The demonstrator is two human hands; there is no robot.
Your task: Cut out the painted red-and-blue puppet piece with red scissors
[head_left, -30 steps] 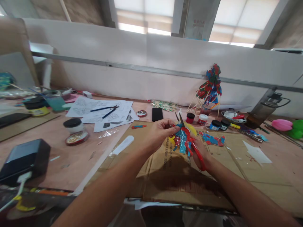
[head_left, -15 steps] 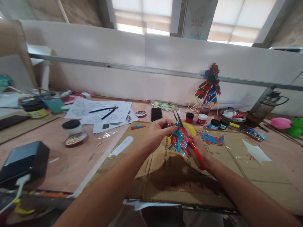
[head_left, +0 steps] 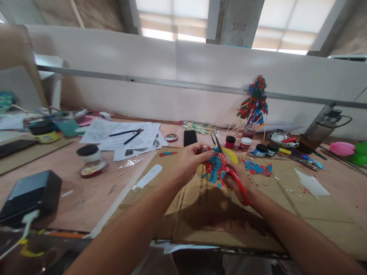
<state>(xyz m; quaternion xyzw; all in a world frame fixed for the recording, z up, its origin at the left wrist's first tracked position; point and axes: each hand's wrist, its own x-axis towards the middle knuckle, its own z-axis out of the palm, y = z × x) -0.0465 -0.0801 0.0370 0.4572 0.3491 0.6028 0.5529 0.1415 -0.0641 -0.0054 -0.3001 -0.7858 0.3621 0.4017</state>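
Observation:
Between the thumb and fingers of my left hand point(head_left: 195, 158) is a shiny red and blue painted cutout point(head_left: 215, 168), its lower strips hanging free. My right hand point(head_left: 239, 179) is closed round the red handles of a pair of scissors point(head_left: 241, 186). The scissor blades point up and away, slightly parted, at the cutout's upper edge. Both hands are above a brown cardboard sheet point(head_left: 195, 225). To the right of my right hand lies another red and blue painted piece point(head_left: 258, 168). A small painted scrap point(head_left: 168, 154) rests left of my left hand.
Paint jars point(head_left: 245, 144) stand behind my hands, near a black phone point(head_left: 190, 138). Pliers point(head_left: 126, 135) lie on drawing sheets point(head_left: 97, 131). A bunch of painted cutouts on sticks point(head_left: 255, 103) leans at the wall. A bottle point(head_left: 317, 128) stands right, a black box point(head_left: 31, 196) left.
The cutout has turned slightly in my fingers, its lower strips swinging a little left. Both hands stay in nearly the same place.

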